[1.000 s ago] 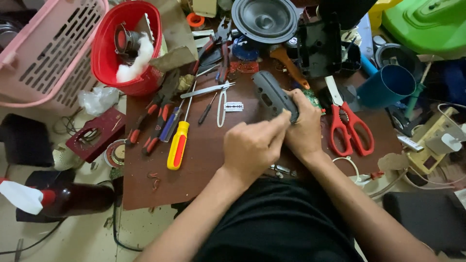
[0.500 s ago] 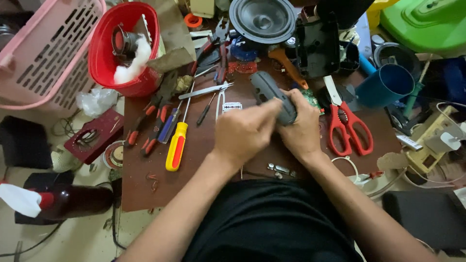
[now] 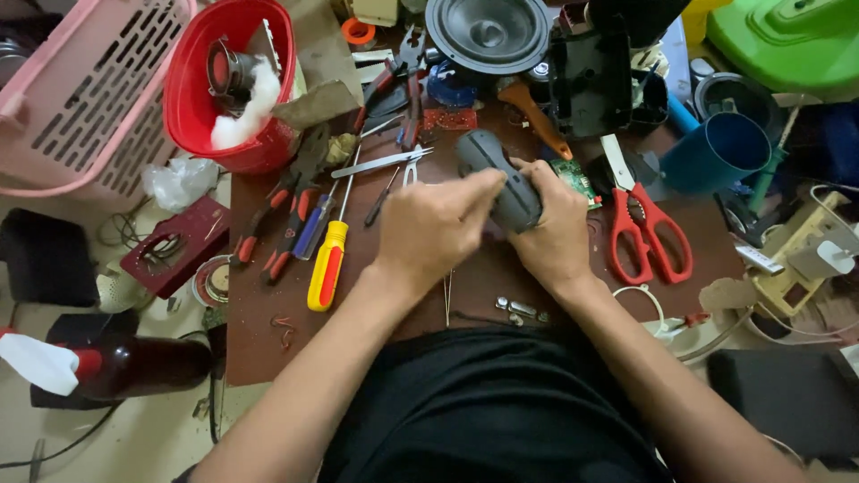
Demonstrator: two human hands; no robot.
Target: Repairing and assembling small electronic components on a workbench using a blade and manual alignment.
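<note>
At the far left a pink basket [image 3: 80,89] hung off the edge of the brown table [image 3: 268,331], and a red bowl [image 3: 234,80] sat just beside it, so that corner gave you no room. Next came a row of tools: red-handled pliers [image 3: 268,210] and a yellow screwdriver [image 3: 327,264], laid with their handles toward you, likely so you could grab them without looking.

Your left hand [image 3: 429,228] was curled over the near end of the grey gadget [image 3: 501,179], fingers bent and closed against its side, thumb pressed on top. It seemed to be working at the casing while the other hand steadied it.

The grey gadget itself was at the middle of the table, lifted a little, its far end pointing away toward the black speaker [image 3: 488,31]. Your right hand [image 3: 555,233] cupped it from below and from the right, fingers wrapped round it in a firm hold, which kept it from turning.

A few small metal parts [image 3: 519,310] lay near the front edge, just below your wrists, where a slip of the arm might knock them off. To the right, red scissors [image 3: 649,228] lay close to your right hand, with a blue cup [image 3: 716,152] beyond. The only bare table was the strip between your forearms and the front left corner.
</note>
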